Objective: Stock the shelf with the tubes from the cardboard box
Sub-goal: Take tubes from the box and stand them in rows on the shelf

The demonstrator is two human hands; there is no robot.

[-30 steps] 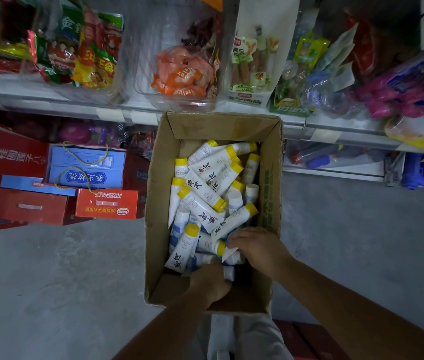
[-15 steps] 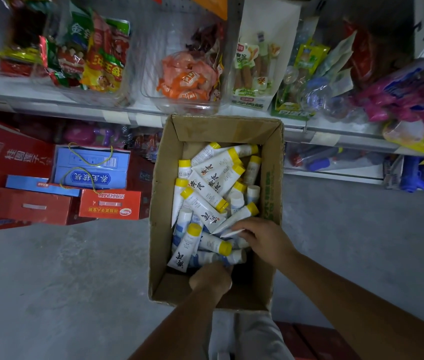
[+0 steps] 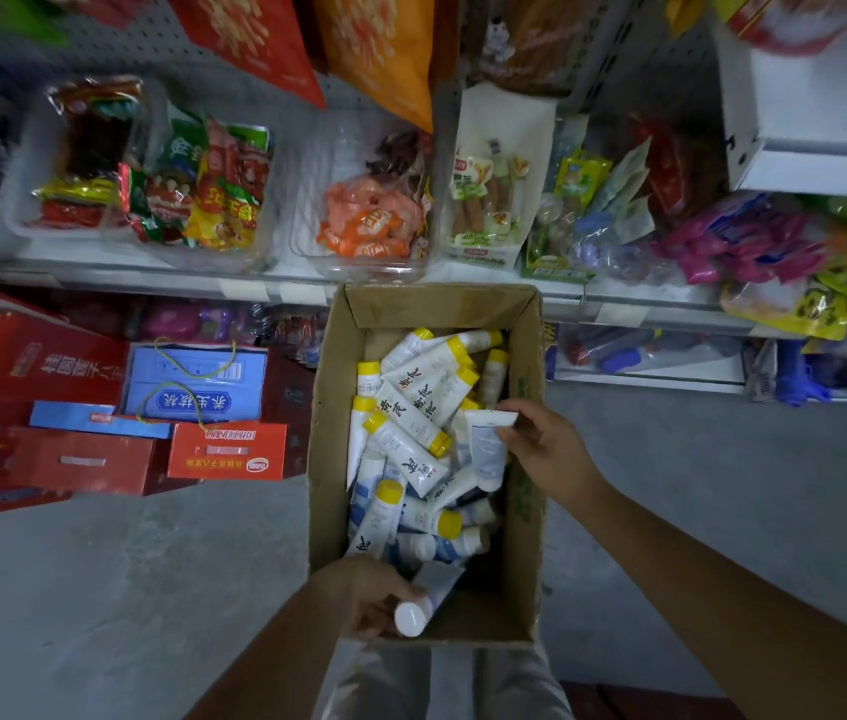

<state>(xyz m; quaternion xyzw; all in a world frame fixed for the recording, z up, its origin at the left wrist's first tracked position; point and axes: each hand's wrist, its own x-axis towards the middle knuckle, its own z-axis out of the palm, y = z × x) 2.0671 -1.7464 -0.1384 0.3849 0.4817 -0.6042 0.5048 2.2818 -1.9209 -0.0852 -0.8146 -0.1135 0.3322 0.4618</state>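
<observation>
Since the earlier frame, a pale tube (image 3: pixel 487 452) has been raised out of the pile of tubes (image 3: pixel 411 452) by the right hand (image 3: pixel 548 446), which pinches its flat end between thumb and fingers, above the cardboard box (image 3: pixel 327 459). A white-capped tube (image 3: pixel 434 589) is gripped by the curled left hand (image 3: pixel 365 589) at the near end of the box. The shelf (image 3: pixel 151 283) is seen just behind the box, perhaps touching it.
</observation>
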